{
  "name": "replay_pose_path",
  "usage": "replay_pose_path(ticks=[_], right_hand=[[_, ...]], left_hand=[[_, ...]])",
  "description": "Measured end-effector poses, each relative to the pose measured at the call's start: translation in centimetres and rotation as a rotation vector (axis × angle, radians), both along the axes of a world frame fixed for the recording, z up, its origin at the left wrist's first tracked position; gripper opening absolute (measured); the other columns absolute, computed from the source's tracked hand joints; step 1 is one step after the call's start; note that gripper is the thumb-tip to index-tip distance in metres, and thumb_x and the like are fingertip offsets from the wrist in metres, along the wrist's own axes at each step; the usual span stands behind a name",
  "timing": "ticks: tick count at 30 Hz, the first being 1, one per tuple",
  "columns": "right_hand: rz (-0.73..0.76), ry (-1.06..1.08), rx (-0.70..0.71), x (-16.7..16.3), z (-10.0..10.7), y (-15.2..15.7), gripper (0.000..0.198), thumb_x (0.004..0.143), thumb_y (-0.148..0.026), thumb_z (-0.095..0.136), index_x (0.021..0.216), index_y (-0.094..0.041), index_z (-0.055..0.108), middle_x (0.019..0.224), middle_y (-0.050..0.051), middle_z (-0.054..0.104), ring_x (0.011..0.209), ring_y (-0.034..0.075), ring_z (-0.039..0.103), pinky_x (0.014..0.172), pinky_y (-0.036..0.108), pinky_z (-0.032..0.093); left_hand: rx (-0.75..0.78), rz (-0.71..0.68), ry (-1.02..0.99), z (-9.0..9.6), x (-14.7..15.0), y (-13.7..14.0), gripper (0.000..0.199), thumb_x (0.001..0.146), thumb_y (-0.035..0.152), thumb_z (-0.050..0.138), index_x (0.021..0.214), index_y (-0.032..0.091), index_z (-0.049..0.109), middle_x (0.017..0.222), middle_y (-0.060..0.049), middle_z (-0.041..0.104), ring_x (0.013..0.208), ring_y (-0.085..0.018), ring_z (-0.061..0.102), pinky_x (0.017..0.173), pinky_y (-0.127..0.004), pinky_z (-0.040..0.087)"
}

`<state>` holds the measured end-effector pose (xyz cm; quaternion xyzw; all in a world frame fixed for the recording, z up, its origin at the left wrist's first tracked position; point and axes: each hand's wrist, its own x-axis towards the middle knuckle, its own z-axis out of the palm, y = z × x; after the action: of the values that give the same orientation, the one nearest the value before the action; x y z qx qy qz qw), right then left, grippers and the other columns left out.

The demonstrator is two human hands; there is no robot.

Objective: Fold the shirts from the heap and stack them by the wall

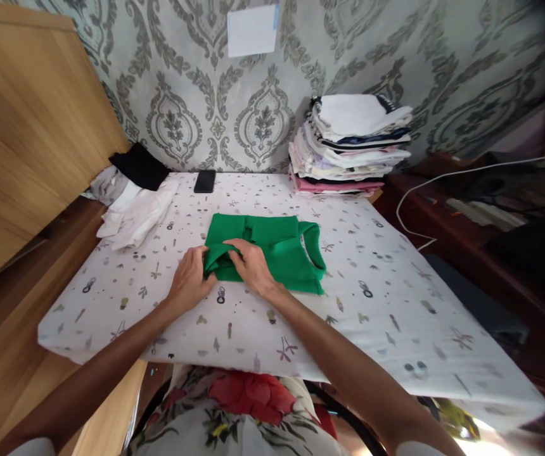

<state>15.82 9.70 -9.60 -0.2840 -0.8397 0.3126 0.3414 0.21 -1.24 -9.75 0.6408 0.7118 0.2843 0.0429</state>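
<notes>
The padded table (396, 329), under a white cover printed with small motifs, carries everything else, and the green shirt (272, 253) lies near its middle, just in front of the person. The shirt is already folded down to a compact rectangle, so the folding looks well advanced; what seems left is the last tuck at its left end, where a flap of cloth stands up between the hands. Its long axis runs left to right across the table, with the collar opening at the right end and pointing right.

Behind the shirt and to its right, against the wall, sits a tall stack of folded clothes (351, 145). Behind the shirt and to its left lies a loose heap of white cloth (132, 215) with a black garment (140, 166) on top. Straight behind the shirt, near the wall, is a dark phone (205, 181).

The left hand (189, 278) grips the shirt's raised left edge, fingers curled into the fold. The right hand (252, 266) pinches the same flap from the other side, resting on the cloth
</notes>
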Motion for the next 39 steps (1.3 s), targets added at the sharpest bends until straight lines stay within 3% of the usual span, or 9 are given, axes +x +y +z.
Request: replay_pose_path(ticks=[4, 10, 17, 24, 29, 34, 37, 39], right_hand=[[0.020, 0.015, 0.032, -0.4, 0.7, 0.3, 0.034, 0.091, -0.013, 0.049, 0.116, -0.021, 0.070, 0.112, 0.007, 0.073, 0.104, 0.020, 0.067, 0.093, 0.034, 0.051], [0.080, 0.031, 0.085, -1.0, 1.3, 0.0, 0.034, 0.093, -0.013, 0.049, 0.118, -0.021, 0.070, 0.115, 0.008, 0.072, 0.107, 0.021, 0.066, 0.096, 0.037, 0.050], [0.117, 0.040, 0.118, -0.8, 0.8, -0.1, 0.035, 0.094, -0.013, 0.048, 0.120, -0.023, 0.069, 0.115, 0.007, 0.072, 0.109, 0.021, 0.064, 0.097, 0.038, 0.051], [0.135, -0.099, 0.297, 0.8, 0.1, -0.5, 0.035, 0.098, -0.013, 0.046, 0.122, -0.022, 0.069, 0.120, 0.010, 0.068, 0.113, 0.021, 0.061, 0.093, 0.036, 0.054], [0.122, -0.386, 0.409, 1.9, -0.5, -1.7, 0.033, 0.095, -0.008, 0.053, 0.119, -0.019, 0.072, 0.122, 0.014, 0.069, 0.119, 0.025, 0.058, 0.098, 0.043, 0.051], [0.098, -0.493, 0.459, 2.0, -0.5, -2.8, 0.035, 0.092, -0.007, 0.057, 0.123, -0.019, 0.069, 0.129, 0.013, 0.067, 0.126, 0.025, 0.055, 0.103, 0.044, 0.046], [0.055, -0.491, 0.494, 1.9, -0.2, -3.5, 0.030, 0.094, -0.012, 0.057, 0.122, -0.014, 0.069, 0.130, 0.016, 0.066, 0.128, 0.027, 0.054, 0.107, 0.046, 0.040], [0.026, -0.475, 0.520, 1.8, 0.2, -4.2, 0.031, 0.093, -0.023, 0.061, 0.120, -0.010, 0.068, 0.132, 0.019, 0.063, 0.129, 0.030, 0.051, 0.109, 0.049, 0.037]], left_hand=[[-0.018, 0.043, -0.064, 0.7, 0.2, 0.7, 0.036, 0.083, 0.030, 0.055, 0.116, 0.020, 0.045, 0.111, -0.010, 0.055, 0.106, -0.028, 0.057, 0.089, -0.045, 0.051], [-0.075, 0.176, -0.058, 1.2, 0.8, 2.0, 0.032, 0.082, 0.023, 0.056, 0.112, 0.021, 0.045, 0.112, -0.010, 0.060, 0.106, -0.029, 0.060, 0.082, -0.041, 0.051], [-0.143, 0.187, -0.097, 1.7, 0.6, 1.6, 0.030, 0.088, 0.034, 0.056, 0.113, 0.023, 0.044, 0.105, -0.006, 0.064, 0.096, -0.027, 0.065, 0.076, -0.039, 0.051], [-0.157, 0.181, 0.013, 1.7, 0.3, 1.3, 0.043, 0.076, 0.012, 0.054, 0.116, 0.024, 0.044, 0.118, -0.008, 0.059, 0.108, -0.027, 0.060, 0.081, -0.038, 0.052], [-0.081, -0.025, 0.144, 1.0, -0.6, 0.6, 0.047, 0.075, 0.008, 0.050, 0.120, 0.020, 0.051, 0.121, -0.013, 0.056, 0.115, -0.030, 0.055, 0.091, -0.045, 0.052], [-0.036, -0.320, 0.230, 0.2, -2.5, -0.6, 0.058, 0.082, 0.005, 0.043, 0.137, 0.022, 0.051, 0.148, -0.013, 0.049, 0.140, -0.030, 0.041, 0.112, -0.052, 0.039], [-0.126, -0.454, 0.173, 0.7, -4.1, -0.9, 0.061, 0.085, 0.009, 0.044, 0.143, 0.026, 0.049, 0.153, -0.010, 0.047, 0.145, -0.028, 0.037, 0.117, -0.051, 0.034], [-0.174, -0.500, 0.045, 1.5, -5.1, 0.0, 0.054, 0.088, 0.017, 0.046, 0.141, 0.030, 0.052, 0.154, -0.008, 0.046, 0.144, -0.028, 0.040, 0.115, -0.048, 0.038]])
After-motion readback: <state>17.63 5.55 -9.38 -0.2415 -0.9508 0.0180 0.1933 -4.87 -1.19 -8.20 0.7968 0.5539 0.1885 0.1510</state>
